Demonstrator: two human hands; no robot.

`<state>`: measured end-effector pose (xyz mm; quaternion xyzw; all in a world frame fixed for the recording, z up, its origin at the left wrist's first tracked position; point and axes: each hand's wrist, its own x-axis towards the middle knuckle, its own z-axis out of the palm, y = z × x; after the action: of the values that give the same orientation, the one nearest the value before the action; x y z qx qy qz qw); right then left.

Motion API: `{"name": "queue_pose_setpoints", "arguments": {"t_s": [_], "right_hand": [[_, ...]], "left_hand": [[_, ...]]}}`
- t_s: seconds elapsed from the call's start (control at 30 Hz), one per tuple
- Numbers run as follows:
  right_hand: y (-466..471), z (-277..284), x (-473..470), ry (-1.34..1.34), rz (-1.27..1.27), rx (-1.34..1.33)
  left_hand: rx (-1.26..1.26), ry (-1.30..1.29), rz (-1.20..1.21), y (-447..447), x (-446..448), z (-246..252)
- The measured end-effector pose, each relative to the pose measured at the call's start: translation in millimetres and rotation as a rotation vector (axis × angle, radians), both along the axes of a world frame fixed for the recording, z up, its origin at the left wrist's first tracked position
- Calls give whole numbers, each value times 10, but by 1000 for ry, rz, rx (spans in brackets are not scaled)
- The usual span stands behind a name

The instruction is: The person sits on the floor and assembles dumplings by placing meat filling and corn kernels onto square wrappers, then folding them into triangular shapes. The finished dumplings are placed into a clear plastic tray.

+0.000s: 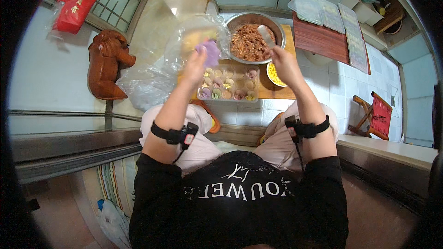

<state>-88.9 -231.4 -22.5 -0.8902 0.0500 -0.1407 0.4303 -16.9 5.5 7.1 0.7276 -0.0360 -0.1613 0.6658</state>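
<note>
Held in my left hand [196, 67] is a purple dough wrapper [211, 53], beside an open clear plastic bag [174, 43] with blurred yellowish wrappers [195, 38] in it. My right hand [284, 65] grips a flat spatula [265, 35], its blade over the steel bowl [255, 17]. Brown minced filling [247, 45] lies in that bowl. Below my hands a clear compartment tray [228, 100] holds several small pieces in purple, green, pink and cream. Yellow corn kernels [274, 75] fill a small white bowl [268, 72], partly hidden by my right hand.
A wooden board [280, 93] bears the bowls and tray. To the right, a reddish-brown table [320, 43] carries several lidded plastic trays [356, 48]. A folding stool [379, 117] stands further right. At left are a carved wooden figure [105, 65] and a red bag [74, 10].
</note>
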Motion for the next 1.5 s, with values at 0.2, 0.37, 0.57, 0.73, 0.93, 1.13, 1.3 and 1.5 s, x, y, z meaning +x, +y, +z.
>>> {"name": "queue_pose_setpoints", "arguments": {"t_s": [0.2, 0.37, 0.57, 0.73, 0.93, 1.13, 1.3, 1.5], "right_hand": [[-230, -78, -96, 213, -79, 316], [-250, -177, 30, 347, -44, 44], [-306, -186, 311, 385, 6, -439], [-230, -223, 549, 345, 141, -608], [-302, -26, 417, 436, 115, -681], [-304, -166, 432, 442, 131, -630], [-302, -262, 461, 443, 113, -579], [-320, -267, 510, 465, 184, -508]], "left_hand": [[-544, 169, -11, 205, 332, 238], [-817, 423, 18, 184, 561, 23], [-508, 540, 134, -5, 564, -471], [-333, 664, 202, -168, 362, -712], [-297, 689, 136, -267, 295, -810], [-336, 708, 160, -310, 329, -821], [-355, 692, 166, -301, 327, -797], [-344, 677, 178, -312, 324, -773]]}}
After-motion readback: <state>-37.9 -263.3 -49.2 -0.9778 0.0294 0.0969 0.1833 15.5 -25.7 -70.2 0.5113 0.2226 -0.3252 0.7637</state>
